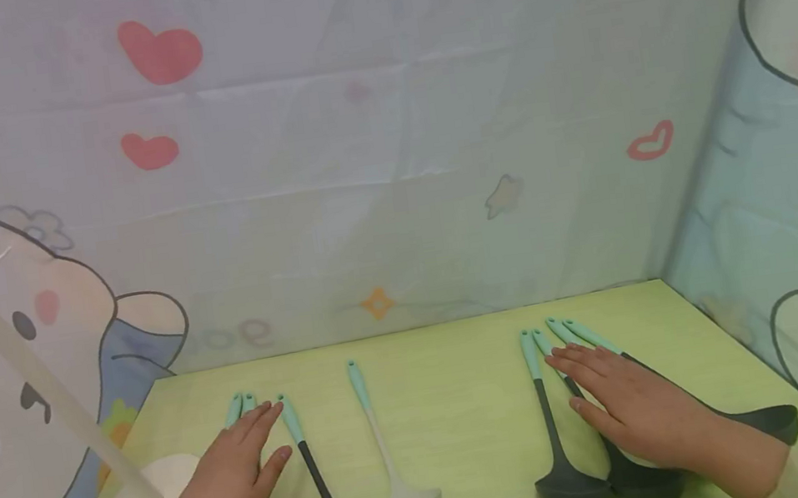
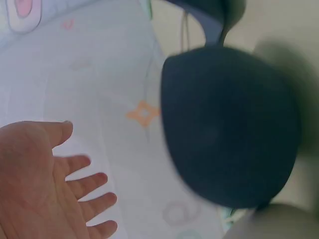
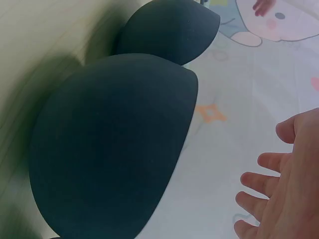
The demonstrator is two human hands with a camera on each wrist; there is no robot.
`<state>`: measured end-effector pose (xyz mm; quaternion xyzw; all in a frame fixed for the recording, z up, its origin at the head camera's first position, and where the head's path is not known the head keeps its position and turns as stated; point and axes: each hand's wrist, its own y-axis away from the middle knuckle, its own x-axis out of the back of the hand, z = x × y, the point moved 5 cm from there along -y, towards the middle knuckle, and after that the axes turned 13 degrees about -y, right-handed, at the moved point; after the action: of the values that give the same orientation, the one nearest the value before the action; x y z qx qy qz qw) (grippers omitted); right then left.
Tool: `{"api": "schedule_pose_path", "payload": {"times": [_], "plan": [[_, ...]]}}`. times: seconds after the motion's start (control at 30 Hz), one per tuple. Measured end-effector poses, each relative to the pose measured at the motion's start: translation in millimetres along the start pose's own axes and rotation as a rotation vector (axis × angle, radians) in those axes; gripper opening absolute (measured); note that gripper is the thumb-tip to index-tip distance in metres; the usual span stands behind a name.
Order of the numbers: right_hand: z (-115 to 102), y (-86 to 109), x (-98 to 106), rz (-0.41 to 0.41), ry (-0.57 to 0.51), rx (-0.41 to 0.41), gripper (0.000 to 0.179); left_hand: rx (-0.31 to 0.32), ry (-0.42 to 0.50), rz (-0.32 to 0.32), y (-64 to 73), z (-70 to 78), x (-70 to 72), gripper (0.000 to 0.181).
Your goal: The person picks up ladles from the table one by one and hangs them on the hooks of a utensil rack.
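Note:
My left hand [image 1: 228,473] is held with straight fingers over black ladles at the left, partly covering two mint handles [image 1: 234,409]. To its right lie a black ladle [image 1: 316,472] with a mint handle and a white ladle [image 1: 389,461]. At the right, my right hand [image 1: 636,411] spreads flat over several black, mint-handled ladles, one [image 1: 553,430] just left of it and another bowl [image 1: 766,423] beyond the wrist. Both palms hold nothing. A dark ladle bowl [image 2: 229,129] looms large in the left wrist view, and two bowls [image 3: 109,149] fill much of the right wrist view.
On the left stands a white rack [image 1: 55,395] with a round base and a pronged top. The ladles lie on a light green table [image 1: 462,384]. A printed cloth [image 1: 385,141] with hearts and cartoon animals hangs behind and along the sides.

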<state>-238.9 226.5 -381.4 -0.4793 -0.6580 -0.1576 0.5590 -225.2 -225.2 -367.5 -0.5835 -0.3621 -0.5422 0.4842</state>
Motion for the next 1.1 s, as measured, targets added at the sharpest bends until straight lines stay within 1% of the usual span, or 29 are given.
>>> {"api": "schedule_pose_path", "payload": {"times": [0.1,0.2,0.3,0.37,0.43,0.53,0.63,0.67,0.73,0.83,0.93,0.97,1.03,1.1], "plan": [[-1.0,-1.0,-0.2,-0.011,-0.009,-0.014,0.051,0.094,0.060,0.008,-1.9,-18.5,9.0,0.070],[-1.8,-0.7,0.0,-0.015,-0.012,-0.016,0.051,0.196,0.130,0.053,-1.1,-39.1,21.0,0.074],[-2.6,-0.8,0.7,-0.009,-0.008,-0.005,0.050,0.285,0.219,0.149,1.5,-61.6,35.8,0.072],[-2.8,-1.3,0.9,-0.007,-0.003,-0.001,0.050,0.355,0.295,0.225,4.5,-76.5,47.0,0.069],[-3.0,-1.8,0.7,-0.017,-0.008,-0.004,0.050,0.434,0.352,0.299,8.6,-91.3,57.2,0.067],[-3.3,-2.1,-0.7,-0.042,-0.025,-0.012,0.050,0.593,0.421,0.385,16.0,-111.6,69.4,0.065],[-4.2,-1.5,-1.8,-0.058,-0.038,-0.009,0.050,0.761,0.490,0.473,23.7,-128.0,76.3,0.058],[-4.1,-1.1,-1.9,-0.060,-0.039,-0.010,0.050,0.807,0.515,0.508,26.0,-131.6,77.7,0.053],[-3.9,-0.5,-1.9,-0.061,-0.037,-0.011,0.051,0.871,0.560,0.585,30.0,-136.4,79.7,0.045],[-3.0,0.2,-1.2,-0.059,-0.031,-0.017,0.051,0.918,0.582,0.687,35.4,-139.9,81.9,0.039],[-3.0,0.3,0.1,-0.049,-0.028,-0.005,0.051,0.933,0.583,0.754,38.2,-144.7,82.1,0.044],[-3.2,0.4,0.6,-0.045,-0.030,0.001,0.051,0.937,0.585,0.756,38.5,-146.8,80.8,0.047],[-3.4,0.5,1.2,-0.042,-0.031,0.003,0.051,0.948,0.585,0.726,37.6,-151.3,76.4,0.052],[-3.8,0.9,1.6,-0.041,-0.032,0.009,0.051,0.936,0.586,0.663,34.4,-155.7,71.4,0.059]]}}
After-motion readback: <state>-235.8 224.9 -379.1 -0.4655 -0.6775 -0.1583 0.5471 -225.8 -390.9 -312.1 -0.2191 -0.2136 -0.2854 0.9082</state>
